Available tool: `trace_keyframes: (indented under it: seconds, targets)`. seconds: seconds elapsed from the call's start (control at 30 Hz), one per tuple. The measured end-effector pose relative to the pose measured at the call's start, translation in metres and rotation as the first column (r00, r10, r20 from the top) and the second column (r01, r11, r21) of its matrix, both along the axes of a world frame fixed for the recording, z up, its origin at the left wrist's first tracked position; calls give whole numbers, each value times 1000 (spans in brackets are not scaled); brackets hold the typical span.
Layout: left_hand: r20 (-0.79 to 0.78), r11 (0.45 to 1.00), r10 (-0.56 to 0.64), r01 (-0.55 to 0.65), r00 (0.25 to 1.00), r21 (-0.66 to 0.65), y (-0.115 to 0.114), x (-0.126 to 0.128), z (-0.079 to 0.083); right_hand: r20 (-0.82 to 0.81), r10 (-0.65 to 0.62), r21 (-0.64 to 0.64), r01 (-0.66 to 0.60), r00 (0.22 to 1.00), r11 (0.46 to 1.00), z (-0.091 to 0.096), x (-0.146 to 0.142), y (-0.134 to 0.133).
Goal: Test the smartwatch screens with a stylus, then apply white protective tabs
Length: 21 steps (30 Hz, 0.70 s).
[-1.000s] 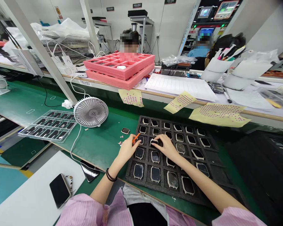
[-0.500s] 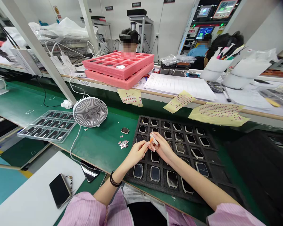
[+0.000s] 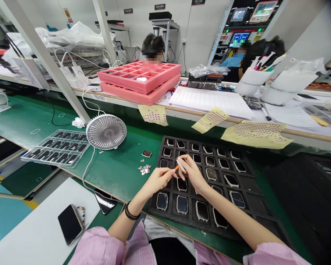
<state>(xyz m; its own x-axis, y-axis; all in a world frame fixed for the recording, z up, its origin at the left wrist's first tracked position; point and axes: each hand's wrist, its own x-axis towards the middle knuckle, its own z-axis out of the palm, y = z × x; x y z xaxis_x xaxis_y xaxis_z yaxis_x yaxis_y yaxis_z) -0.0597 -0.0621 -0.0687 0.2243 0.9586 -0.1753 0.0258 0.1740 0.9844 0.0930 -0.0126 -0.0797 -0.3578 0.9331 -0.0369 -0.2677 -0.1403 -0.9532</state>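
Observation:
My right hand [image 3: 193, 173] grips a pale watch case [image 3: 181, 166], tilted on its edge above the black foam tray [image 3: 251, 184]. Between the thumb and fingers of my left hand [image 3: 163, 178] is a thin orange strip [image 3: 177, 167], one end of which meets the watch case. Whether the strip is joined to the case, I cannot tell. Several watch cases with dark screens lie in the tray's pockets below my hands. One more watch case [image 3: 146, 153] rests on the green bench, left of the tray, near a pile of small silvery pieces [image 3: 145, 169].
A round fan [image 3: 106, 131] stands on the bench, with a clear tray of black parts [image 3: 56, 148] to its left. Two phones lie at lower left, one a black phone [image 3: 70, 224]. Pink foam trays [image 3: 143, 88] are stacked on the shelf, with a person behind them.
My hands have drawn slightly apart, and more of the orange strip shows between them. The fingers of my right hand have shifted around the watch case.

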Motion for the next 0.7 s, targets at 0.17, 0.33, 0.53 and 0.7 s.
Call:
trace_keyframes:
  seconds: [0.17, 0.33, 0.53, 0.7]
  targets:
    - [97, 999, 52, -53, 994, 9, -4, 6, 2, -257, 131, -193, -184, 957, 964, 10, -9, -9]
    - [139, 994, 104, -109, 985, 31, -5, 9, -1, -324, 159, -223, -238, 933, 945, 11, -16, -10]
    - [63, 958, 208, -216, 976, 189, 3, 5, -9, -179, 72, -153, -100, 981, 983, 0, -15, -14]
    - [-37, 929, 264, -244, 964, 279, 6, 0, -18, 76, 5, 58, -9, 997, 998, -8, -10, -12]
